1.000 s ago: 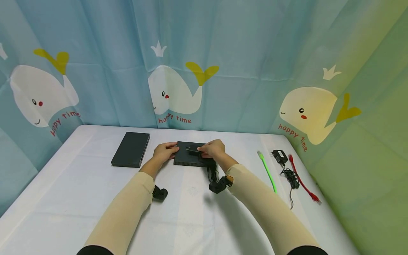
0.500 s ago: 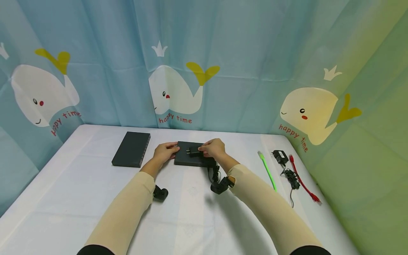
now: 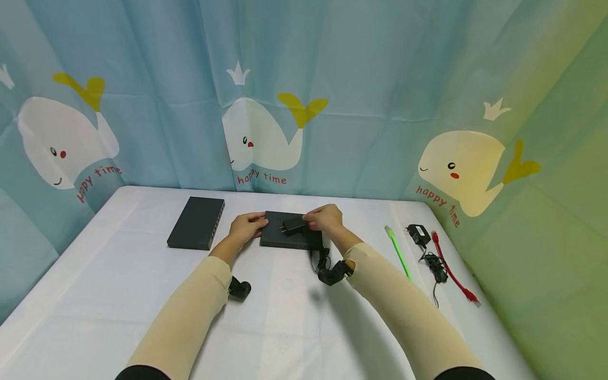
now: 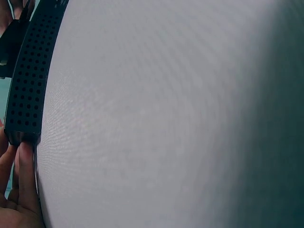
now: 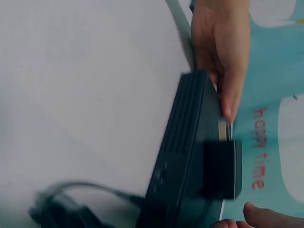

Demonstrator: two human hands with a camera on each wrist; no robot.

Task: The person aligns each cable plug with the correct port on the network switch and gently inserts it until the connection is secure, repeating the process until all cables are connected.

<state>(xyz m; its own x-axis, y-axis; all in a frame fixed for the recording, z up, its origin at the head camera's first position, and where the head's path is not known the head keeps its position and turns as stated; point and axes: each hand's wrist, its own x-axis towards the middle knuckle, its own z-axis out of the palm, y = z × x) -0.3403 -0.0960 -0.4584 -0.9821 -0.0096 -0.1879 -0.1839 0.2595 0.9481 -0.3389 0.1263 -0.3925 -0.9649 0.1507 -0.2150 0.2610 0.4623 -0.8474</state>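
A black network switch (image 3: 282,240) with a vented near side lies at the middle of the table's far part. My left hand (image 3: 244,228) holds it by the left end, fingers against that end in the left wrist view. On its top rests a black power adapter (image 3: 293,226), prongs to the left. Beside the adapter's right end is my right hand (image 3: 326,219); in the right wrist view a gap shows between its fingertips and the adapter (image 5: 221,168). A bundled black cable (image 3: 323,259) hangs by the switch's right near corner, partly behind the wrist camera.
A second black switch (image 3: 196,222), ports along its right side, lies to the left. On the right are a green network cable (image 3: 398,250), another black adapter (image 3: 418,234) with coiled cord, and a red network cable (image 3: 453,272). A patterned curtain (image 3: 370,148) borders the white table.
My right hand has drawn back to the right from the adapter it was pinching. The adapter now lies tilted on the switch. My left hand keeps its hold.
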